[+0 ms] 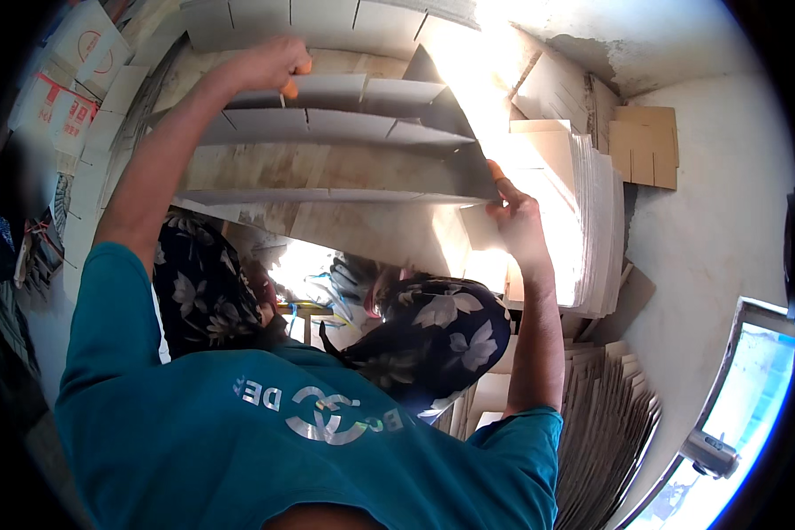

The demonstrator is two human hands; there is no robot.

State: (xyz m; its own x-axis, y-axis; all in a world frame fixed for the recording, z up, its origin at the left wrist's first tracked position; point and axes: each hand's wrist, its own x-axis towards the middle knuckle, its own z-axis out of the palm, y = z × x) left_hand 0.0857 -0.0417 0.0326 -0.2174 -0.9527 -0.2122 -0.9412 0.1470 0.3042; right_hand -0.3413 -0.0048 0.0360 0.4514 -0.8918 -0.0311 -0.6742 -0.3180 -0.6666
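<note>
Several long grey cardboard divider strips stand on edge in rows across a worn wooden board in front of me. Each has short slots cut along it. A cardboard cross strip runs across their right ends. My left hand is closed at the far rows, its orange-covered fingertips pinching a strip's upper edge. At the right, my right hand grips the near end of the cross strip, with an orange cover on a finger. Its thumb side and the strip's lower edge are partly hidden.
Stacked pale cardboard sheets stand right of the board. More slotted strips lie along the far side. Packed cardboard pieces stand low at the right. Printed cartons are at the left. A blue-lit window is at far right.
</note>
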